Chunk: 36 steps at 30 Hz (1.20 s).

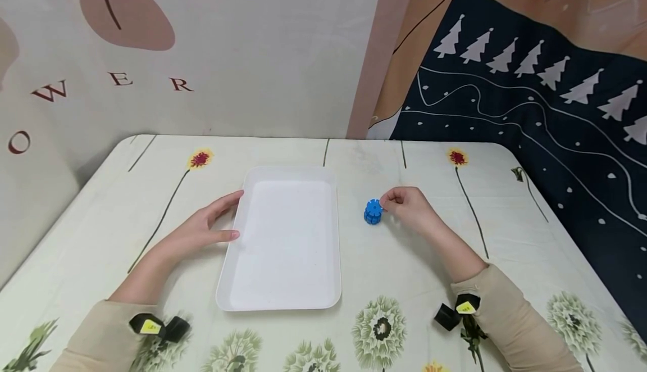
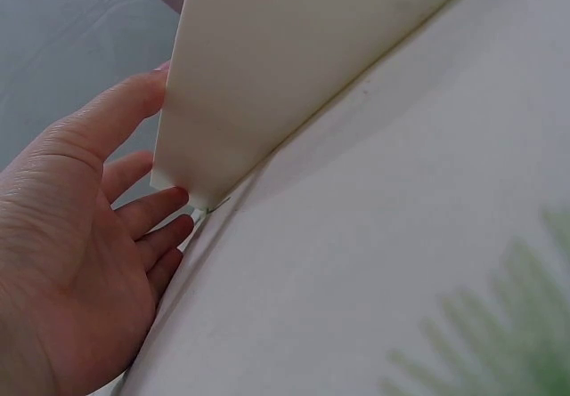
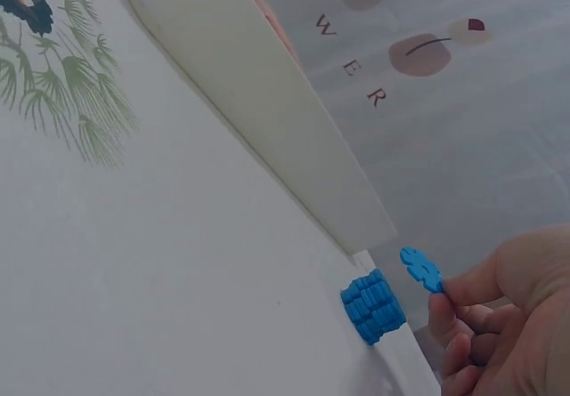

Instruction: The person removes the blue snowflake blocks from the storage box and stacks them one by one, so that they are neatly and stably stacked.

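A white rectangular tray lies on the table, nothing in it. My left hand is at its left side, thumb and fingers spread and touching the rim; the left wrist view shows the loosely extended fingers against the tray's outer wall. To the right of the tray stands a short stack of blue notched discs. My right hand pinches one blue notched disc by its edge between thumb and index finger. In the right wrist view that disc is apart from the stack, tilted.
A floral cloth covers the table. Behind it hangs a pale printed curtain, with a dark tree-patterned cloth at the right. Each sleeve carries a black wrist camera, one on the left and one on the right.
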Each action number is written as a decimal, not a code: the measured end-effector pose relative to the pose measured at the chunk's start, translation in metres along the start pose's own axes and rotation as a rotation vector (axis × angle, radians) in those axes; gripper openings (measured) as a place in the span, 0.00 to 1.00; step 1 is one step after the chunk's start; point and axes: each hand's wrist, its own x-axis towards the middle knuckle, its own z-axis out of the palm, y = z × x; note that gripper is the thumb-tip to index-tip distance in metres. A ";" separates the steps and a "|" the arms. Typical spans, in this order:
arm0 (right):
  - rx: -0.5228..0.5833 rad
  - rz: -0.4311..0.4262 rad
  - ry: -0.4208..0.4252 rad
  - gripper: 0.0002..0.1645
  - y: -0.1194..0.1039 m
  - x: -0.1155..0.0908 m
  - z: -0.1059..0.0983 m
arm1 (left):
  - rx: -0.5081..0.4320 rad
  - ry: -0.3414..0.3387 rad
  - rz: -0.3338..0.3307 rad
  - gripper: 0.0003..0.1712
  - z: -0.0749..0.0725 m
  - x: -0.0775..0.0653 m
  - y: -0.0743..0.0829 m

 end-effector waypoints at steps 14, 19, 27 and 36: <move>-0.008 0.034 0.021 0.09 0.001 0.000 0.004 | 0.046 0.003 -0.028 0.49 0.000 0.000 0.001; -0.007 0.028 0.036 0.09 0.002 -0.001 0.006 | 0.044 0.002 -0.027 0.49 0.000 0.000 0.001; -0.010 0.022 0.052 0.09 0.003 -0.001 0.007 | 0.042 0.001 -0.015 0.49 -0.001 0.001 -0.001; -0.032 0.023 0.062 0.09 0.004 0.000 0.010 | 0.049 0.004 -0.028 0.49 0.000 0.000 0.000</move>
